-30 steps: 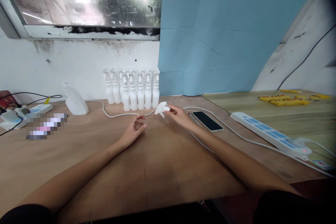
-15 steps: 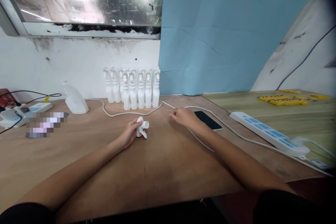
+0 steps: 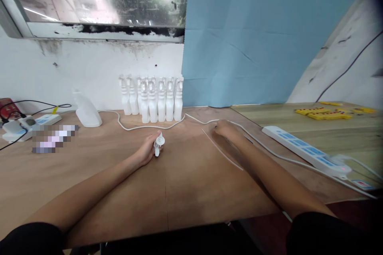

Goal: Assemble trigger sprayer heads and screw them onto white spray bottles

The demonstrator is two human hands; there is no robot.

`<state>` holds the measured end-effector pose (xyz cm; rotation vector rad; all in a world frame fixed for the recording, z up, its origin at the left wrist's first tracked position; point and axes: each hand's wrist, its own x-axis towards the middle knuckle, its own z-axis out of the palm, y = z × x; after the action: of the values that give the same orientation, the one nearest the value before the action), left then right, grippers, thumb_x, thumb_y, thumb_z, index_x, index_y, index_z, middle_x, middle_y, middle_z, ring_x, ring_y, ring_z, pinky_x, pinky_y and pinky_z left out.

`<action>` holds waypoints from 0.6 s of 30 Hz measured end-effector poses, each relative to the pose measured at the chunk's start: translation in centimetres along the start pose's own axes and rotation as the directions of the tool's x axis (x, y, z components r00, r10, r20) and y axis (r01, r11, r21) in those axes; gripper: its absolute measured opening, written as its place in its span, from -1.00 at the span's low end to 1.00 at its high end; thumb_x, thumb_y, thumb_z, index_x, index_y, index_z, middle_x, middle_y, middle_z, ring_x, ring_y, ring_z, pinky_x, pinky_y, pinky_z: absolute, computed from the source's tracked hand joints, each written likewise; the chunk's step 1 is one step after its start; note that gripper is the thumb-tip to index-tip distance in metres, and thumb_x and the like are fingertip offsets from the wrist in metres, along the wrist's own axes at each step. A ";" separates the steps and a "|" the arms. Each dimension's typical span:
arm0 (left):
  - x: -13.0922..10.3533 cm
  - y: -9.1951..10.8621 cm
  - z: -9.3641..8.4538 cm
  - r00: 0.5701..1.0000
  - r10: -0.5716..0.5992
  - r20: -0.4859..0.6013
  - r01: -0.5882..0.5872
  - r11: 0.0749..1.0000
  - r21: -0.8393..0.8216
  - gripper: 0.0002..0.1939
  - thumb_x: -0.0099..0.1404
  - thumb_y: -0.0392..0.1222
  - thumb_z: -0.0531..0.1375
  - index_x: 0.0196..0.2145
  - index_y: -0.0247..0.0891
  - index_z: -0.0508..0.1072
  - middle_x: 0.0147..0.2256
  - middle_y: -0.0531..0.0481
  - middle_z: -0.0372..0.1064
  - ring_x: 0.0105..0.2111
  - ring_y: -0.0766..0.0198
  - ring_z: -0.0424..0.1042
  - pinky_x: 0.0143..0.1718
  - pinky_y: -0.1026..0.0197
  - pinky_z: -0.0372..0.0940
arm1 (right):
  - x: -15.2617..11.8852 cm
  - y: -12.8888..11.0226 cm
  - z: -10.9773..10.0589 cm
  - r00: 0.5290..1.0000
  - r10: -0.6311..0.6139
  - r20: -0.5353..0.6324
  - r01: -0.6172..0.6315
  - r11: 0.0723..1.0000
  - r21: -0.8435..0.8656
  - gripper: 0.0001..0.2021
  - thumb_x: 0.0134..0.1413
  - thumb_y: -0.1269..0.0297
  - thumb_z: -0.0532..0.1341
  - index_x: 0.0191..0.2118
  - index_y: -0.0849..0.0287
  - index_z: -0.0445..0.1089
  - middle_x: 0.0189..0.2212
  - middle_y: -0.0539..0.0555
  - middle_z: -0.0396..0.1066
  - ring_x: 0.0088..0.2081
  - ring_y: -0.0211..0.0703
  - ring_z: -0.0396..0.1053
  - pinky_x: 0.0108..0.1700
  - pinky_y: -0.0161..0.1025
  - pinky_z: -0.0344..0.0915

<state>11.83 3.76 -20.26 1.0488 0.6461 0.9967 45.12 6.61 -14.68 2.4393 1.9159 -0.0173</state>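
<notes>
A white trigger spray head sits in the fingers of my left hand, its round collar facing me and its trigger hanging down. On the tabletop, my right hand is curled beside a phone that my hand and forearm almost wholly cover. What those curled fingers hold, if anything, is hidden. A thin white tube lies just left of my right forearm. Farther back to the left, a white bottle without a spray head stands near the wall.
Several white spray bottles stand grouped at the wall. A white cable runs along the table to a power strip on the right. Another power strip is at the left, and yellow pieces lie at the far right.
My right hand has moved right, over the phone, which showed plainly before. The spray head has turned in my left hand, so its collar now faces me.
</notes>
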 end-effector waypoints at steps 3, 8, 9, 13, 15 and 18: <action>0.1 0.0 -0.1 1.000 -0.025 0.012 0.025 0.999 -0.023 -0.56 0.21 0.18 0.26 -0.41 -0.28 0.28 -0.57 0.12 0.14 -0.67 0.43 0.14 -0.70 0.37 -0.03 | 0.0 0.4 0.0 1.000 0.017 -0.011 -0.017 1.000 0.022 -0.70 0.13 0.40 0.19 -0.09 0.50 0.51 -0.11 0.54 0.48 -0.08 0.23 0.49 -0.18 -0.16 0.31; 0.1 0.0 0.0 1.000 -0.014 0.010 0.014 1.000 -0.003 -0.53 0.22 0.20 0.24 -0.44 -0.27 0.25 -0.56 0.13 0.13 -0.69 0.47 0.09 -0.70 0.38 -0.06 | 0.2 0.2 0.2 0.999 -0.006 -0.053 0.011 0.995 0.095 -0.74 0.08 0.29 0.24 -0.26 0.44 0.55 -0.25 0.49 0.52 -0.19 0.16 0.53 -0.26 -0.20 0.28; 0.1 -0.1 0.0 1.000 -0.011 0.004 0.011 1.000 0.010 -0.53 0.22 0.21 0.24 -0.46 -0.27 0.24 -0.57 0.13 0.13 -0.69 0.47 0.09 -0.70 0.38 -0.07 | 0.2 -0.1 0.0 0.997 -0.013 -0.074 0.022 0.993 0.118 -0.73 0.07 0.25 0.25 -0.30 0.41 0.55 -0.29 0.46 0.53 -0.22 0.14 0.53 -0.28 -0.21 0.28; 0.3 -0.5 0.1 0.999 0.013 -0.046 -0.009 0.997 0.081 -0.49 0.22 0.26 0.21 -0.52 -0.25 0.21 -0.67 0.15 0.08 -0.73 0.45 0.04 -0.71 0.35 -0.12 | -0.8 -1.7 -1.8 0.969 -0.044 -0.242 0.098 0.972 0.215 -0.76 0.09 0.18 0.17 -0.35 0.26 0.47 -0.35 0.25 0.54 -0.22 0.04 0.50 -0.28 -0.26 0.27; 0.4 -0.7 0.1 0.996 0.035 -0.076 -0.026 0.992 0.121 -0.48 0.23 0.26 0.19 -0.54 -0.24 0.21 -0.71 0.14 0.09 -0.74 0.44 0.05 -0.70 0.34 -0.13 | -2.1 -2.6 -2.9 0.934 -0.077 -0.350 0.202 0.920 0.337 -0.83 0.09 0.22 0.11 -0.33 0.19 0.37 -0.41 0.12 0.51 -0.35 -0.09 0.48 -0.35 -0.30 0.26; 0.5 -0.9 0.2 0.992 0.064 -0.104 -0.045 0.983 0.176 -0.47 0.24 0.28 0.18 -0.56 -0.24 0.22 -0.73 0.12 0.12 -0.74 0.42 0.06 -0.70 0.32 -0.15 | -4.7 -4.2 -3.7 0.875 -0.225 -0.428 0.482 0.483 0.731 -0.89 0.02 0.25 0.14 -0.34 0.13 0.20 -0.59 -0.06 0.38 -0.65 -0.26 0.32 -0.57 -0.34 0.18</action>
<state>12.54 3.98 -21.00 1.1751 0.8087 1.0660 39.89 3.20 -10.91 2.4674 3.0886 -0.8371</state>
